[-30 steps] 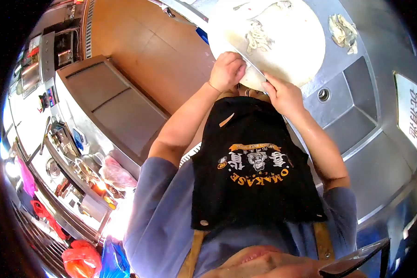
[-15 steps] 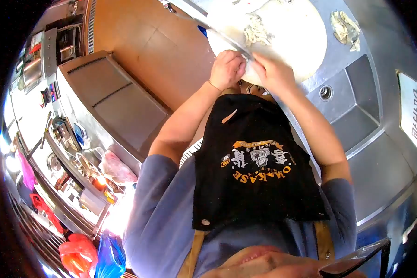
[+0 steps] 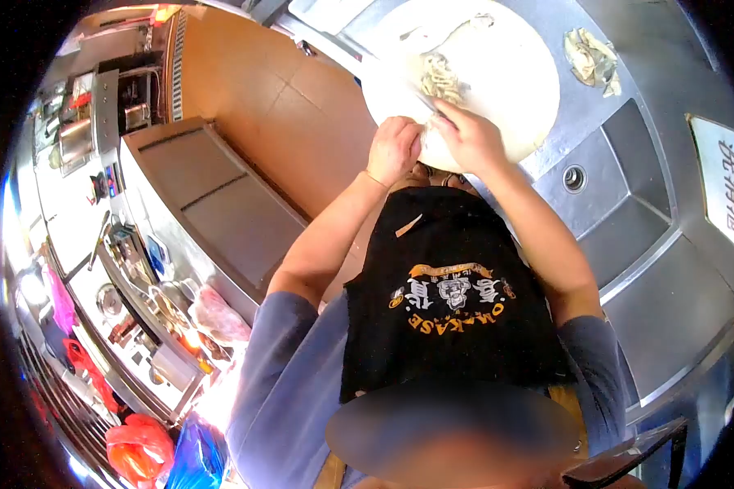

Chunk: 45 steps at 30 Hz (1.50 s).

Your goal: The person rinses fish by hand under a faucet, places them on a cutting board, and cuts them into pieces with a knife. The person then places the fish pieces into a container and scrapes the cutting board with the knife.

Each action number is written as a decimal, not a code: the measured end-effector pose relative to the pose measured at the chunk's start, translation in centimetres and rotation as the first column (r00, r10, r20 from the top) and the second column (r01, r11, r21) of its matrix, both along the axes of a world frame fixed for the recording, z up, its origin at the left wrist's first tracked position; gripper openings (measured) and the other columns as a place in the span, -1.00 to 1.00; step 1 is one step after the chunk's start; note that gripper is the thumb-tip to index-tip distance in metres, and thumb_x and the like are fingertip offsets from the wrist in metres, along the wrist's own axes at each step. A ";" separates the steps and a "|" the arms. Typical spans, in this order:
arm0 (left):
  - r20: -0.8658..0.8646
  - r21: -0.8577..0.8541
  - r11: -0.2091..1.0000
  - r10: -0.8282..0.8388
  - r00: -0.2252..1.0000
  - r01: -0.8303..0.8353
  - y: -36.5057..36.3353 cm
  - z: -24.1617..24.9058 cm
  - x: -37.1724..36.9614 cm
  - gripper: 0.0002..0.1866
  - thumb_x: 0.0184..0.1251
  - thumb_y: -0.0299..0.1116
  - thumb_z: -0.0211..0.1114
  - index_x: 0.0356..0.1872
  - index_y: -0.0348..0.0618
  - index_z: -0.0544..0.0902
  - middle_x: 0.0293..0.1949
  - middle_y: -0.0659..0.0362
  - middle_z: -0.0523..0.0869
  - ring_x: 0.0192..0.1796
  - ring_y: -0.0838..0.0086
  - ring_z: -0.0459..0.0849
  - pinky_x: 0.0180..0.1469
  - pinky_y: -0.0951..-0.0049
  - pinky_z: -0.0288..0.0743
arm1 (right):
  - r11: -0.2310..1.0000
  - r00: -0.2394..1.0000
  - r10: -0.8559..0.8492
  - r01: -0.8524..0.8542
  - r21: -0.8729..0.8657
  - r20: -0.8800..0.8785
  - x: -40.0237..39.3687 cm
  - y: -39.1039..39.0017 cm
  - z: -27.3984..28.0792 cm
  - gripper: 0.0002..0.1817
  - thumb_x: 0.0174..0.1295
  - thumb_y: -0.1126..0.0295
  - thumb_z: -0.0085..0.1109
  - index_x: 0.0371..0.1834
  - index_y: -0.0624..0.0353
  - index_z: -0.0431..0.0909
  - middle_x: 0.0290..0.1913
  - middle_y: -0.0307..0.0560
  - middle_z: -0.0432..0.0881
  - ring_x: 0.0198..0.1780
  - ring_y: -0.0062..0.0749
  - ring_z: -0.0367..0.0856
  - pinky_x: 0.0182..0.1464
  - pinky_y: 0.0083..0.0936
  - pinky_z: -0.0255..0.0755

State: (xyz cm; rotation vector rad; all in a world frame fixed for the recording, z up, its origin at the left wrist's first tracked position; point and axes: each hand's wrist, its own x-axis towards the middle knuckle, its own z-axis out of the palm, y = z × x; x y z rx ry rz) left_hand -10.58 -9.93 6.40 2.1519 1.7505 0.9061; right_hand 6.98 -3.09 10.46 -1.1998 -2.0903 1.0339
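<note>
My right hand (image 3: 470, 140) grips a knife (image 3: 426, 101) over the near edge of a round white cutting board (image 3: 523, 98). The blade is pale and blurred, so its full outline is hard to make out. Beside it, my left hand (image 3: 395, 150) rests at the board's near left edge with its fingers curled in. What it holds, if anything, is hidden. Just beyond the blade lies a small pile of pale cut strips (image 3: 440, 79). A longer pale piece of food (image 3: 444, 33) stretches across the far part of the board.
A crumpled pale cloth (image 3: 591, 61) lies on the steel counter right of the board. Nearer on the right is a sink basin with a drain (image 3: 574, 178), and a white sign (image 3: 724, 179) stands beyond it. A brown-topped cabinet (image 3: 212, 196) is across the tiled floor (image 3: 257, 73).
The whole view has shifted, showing more of the board's far side. The knife blade, earlier seen long and slanting up to the left, now shows shorter and blurred. Both hands stay close together.
</note>
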 end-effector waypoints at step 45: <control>0.095 -0.143 0.988 0.068 0.993 -0.054 18.0 -1.2 -3.5 -0.92 0.13 -0.38 0.32 -0.39 -0.10 0.74 -0.34 0.03 0.70 -0.25 0.11 0.68 -0.14 0.20 0.57 | 0.453 0.743 -0.666 0.333 -0.827 -0.066 13.1 -8.3 2.1 -0.58 0.50 0.25 0.01 0.34 0.16 0.40 -0.53 -0.27 0.50 -0.63 -0.61 0.40 -0.58 -0.63 0.30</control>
